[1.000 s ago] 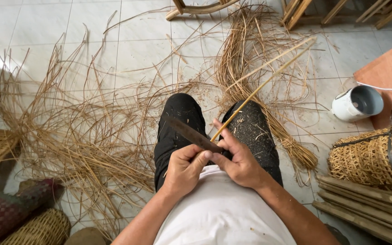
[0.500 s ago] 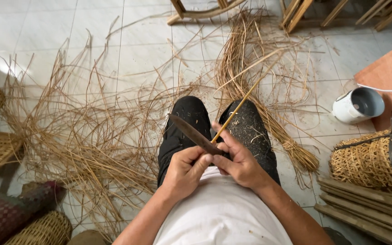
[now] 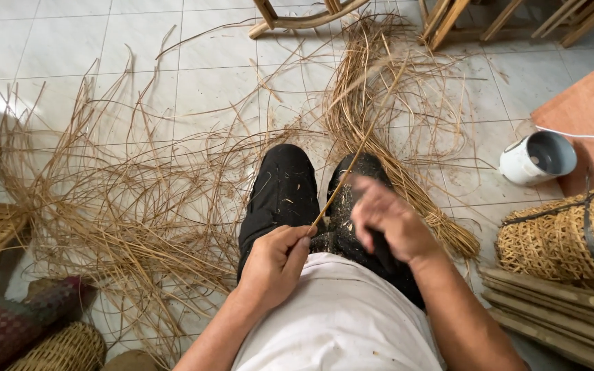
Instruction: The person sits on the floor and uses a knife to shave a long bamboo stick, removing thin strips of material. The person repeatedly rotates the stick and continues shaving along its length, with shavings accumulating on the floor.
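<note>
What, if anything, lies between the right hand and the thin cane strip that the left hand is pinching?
Nothing visible. The left hand pinches the strip at its lower end, and the blurred right hand sits just beside it above the knees, with only open air between. Whether the right hand touches it is unclear.

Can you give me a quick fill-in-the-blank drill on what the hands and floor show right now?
1. The long thin cane strip is pinched at its lower end by the ____ hand.
2. The right hand is blurred and hangs above the person's right ____.
3. The white cup lies tipped on its ____ on the tiled floor.
4. The loose heap of strips lies to the person's ____.

Missing words: left; thigh; side; left
</note>
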